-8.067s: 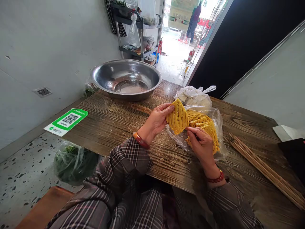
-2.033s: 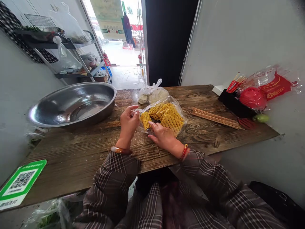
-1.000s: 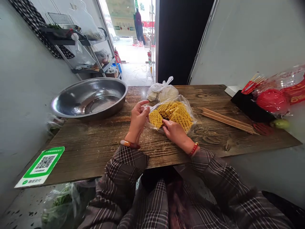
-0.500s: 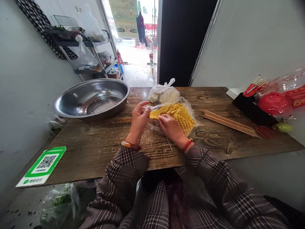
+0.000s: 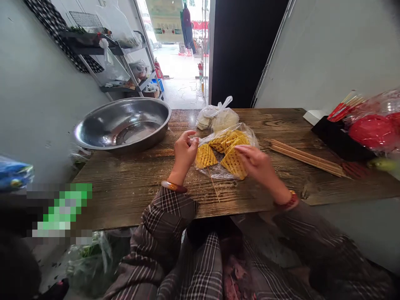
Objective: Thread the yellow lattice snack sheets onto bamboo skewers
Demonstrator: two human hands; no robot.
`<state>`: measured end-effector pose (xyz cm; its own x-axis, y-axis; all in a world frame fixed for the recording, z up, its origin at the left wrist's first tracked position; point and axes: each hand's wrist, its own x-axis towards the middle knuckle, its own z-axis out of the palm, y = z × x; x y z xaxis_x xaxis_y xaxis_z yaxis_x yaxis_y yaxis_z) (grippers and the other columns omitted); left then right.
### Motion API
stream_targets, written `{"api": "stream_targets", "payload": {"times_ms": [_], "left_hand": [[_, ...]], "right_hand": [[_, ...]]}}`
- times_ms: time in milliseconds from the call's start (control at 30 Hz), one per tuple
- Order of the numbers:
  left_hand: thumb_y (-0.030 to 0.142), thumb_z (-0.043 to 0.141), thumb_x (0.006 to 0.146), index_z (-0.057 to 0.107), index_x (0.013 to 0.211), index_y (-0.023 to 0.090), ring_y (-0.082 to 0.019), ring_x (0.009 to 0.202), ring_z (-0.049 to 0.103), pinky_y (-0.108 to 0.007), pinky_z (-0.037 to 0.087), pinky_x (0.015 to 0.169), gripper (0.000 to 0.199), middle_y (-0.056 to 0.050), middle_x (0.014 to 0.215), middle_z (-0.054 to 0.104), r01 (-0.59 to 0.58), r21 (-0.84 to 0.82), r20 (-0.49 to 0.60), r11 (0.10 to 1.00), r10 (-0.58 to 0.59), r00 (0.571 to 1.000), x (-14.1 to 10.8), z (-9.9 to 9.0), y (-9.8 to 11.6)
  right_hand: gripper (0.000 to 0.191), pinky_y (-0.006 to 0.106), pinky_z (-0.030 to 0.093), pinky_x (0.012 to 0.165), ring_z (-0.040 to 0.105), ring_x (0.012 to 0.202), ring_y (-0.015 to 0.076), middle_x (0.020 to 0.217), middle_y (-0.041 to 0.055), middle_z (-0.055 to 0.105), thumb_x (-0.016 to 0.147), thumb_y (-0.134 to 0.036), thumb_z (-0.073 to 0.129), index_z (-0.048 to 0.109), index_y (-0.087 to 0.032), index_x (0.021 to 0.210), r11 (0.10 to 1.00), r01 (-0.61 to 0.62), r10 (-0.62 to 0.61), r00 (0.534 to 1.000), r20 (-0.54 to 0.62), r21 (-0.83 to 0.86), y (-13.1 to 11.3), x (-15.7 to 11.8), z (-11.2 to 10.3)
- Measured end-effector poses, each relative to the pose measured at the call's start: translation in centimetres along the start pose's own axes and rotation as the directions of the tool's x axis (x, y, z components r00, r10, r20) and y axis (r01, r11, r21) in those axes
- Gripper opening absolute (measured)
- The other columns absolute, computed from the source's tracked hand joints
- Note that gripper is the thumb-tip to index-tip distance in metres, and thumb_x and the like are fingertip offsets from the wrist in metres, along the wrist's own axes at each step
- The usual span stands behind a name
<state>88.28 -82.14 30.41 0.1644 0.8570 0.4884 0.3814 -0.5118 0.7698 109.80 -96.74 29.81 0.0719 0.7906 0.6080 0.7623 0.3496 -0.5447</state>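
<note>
Plastic bag (image 5: 251, 132) pinched in L hand (image 5: 186, 151); R hand (image 5: 254, 160) blurred, grip unclear, nr yellow pcs (image 5: 231, 161).

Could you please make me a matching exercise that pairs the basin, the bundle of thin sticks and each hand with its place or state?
1. Metal basin
2. Bundle of thin sticks
3. Left hand
4. Right hand

A. Pinching the edge of the clear bag
B. Blurred, beside the yellow pieces
C. Silver, shiny inside
D. Brown, lying on the wooden table

Pairs: 1-C, 2-D, 3-A, 4-B
</note>
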Motion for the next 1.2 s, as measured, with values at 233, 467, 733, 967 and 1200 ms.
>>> {"api": "stream_targets", "payload": {"times_ms": [233,467,733,967,1200], "left_hand": [[0.028,0.054,0.09,0.064,0.113,0.017,-0.025,0.104,0.059,-0.039,0.046,0.092,0.028,-0.012,0.107,0.064,-0.408,0.381,-0.041,0.83,0.456,0.889,-1.4,0.5,2.6],[0.021,0.04,0.093,0.069,0.099,0.017,-0.029,0.094,0.065,-0.041,0.048,0.082,0.03,-0.013,0.1,0.071,-0.629,0.449,0.6,0.635,0.308,0.738,-1.9,3.3,1.0],[0.028,0.041,0.095,0.07,0.085,0.016,-0.029,0.096,0.065,-0.042,0.046,0.085,0.032,-0.014,0.101,0.071,-0.528,0.596,0.595,0.605,0.109,0.796,-1.7,3.1,0.7],[0.029,0.046,0.094,0.07,0.096,0.02,-0.024,0.096,0.066,-0.037,0.048,0.085,0.026,-0.009,0.104,0.072,-0.387,0.394,0.456,0.834,0.188,0.87,-1.8,3.4,-0.3],[0.029,0.047,0.093,0.07,0.095,0.019,-0.023,0.094,0.067,-0.036,0.049,0.086,0.025,-0.009,0.101,0.073,-0.351,0.269,0.417,0.897,0.22,0.882,-2.0,3.6,-0.2]], "right_hand": [[0.033,0.044,0.056,0.09,0.07,0.104,0.0273,0.111,0.013,0.075,0.093,-0.037,0.053,0.074,-0.019,0.111,0.94,-0.232,0.169,0.954,-0.248,-0.252,8.1,-3.3,-9.4],[0.035,0.04,0.056,0.083,0.07,0.096,0.0259,0.11,0.0129,0.075,0.092,-0.031,0.049,0.074,-0.017,0.112,0.841,-0.353,0.254,0.927,-0.276,-0.411,13.2,-4.3,-13.3],[0.033,0.037,0.047,0.089,0.066,0.102,0.0263,0.11,0.0124,0.074,0.095,-0.028,0.048,0.075,-0.016,0.11,0.728,-0.274,0.329,0.944,-0.031,-0.628,17.3,-4.0,-11.2],[0.022,0.034,0.04,0.073,0.061,0.088,0.0236,0.097,0.009,0.071,0.092,-0.028,0.054,0.074,-0.021,0.093,0.612,-0.278,0.378,0.925,-0.035,-0.741,17.7,-3.0,-10.4],[0.02,0.035,0.039,0.074,0.059,0.086,0.0242,0.096,0.0099,0.069,0.093,-0.026,0.052,0.07,-0.02,0.087,0.618,-0.202,0.268,0.963,-0.038,-0.76,17.2,-2.1,-9.6]]}}
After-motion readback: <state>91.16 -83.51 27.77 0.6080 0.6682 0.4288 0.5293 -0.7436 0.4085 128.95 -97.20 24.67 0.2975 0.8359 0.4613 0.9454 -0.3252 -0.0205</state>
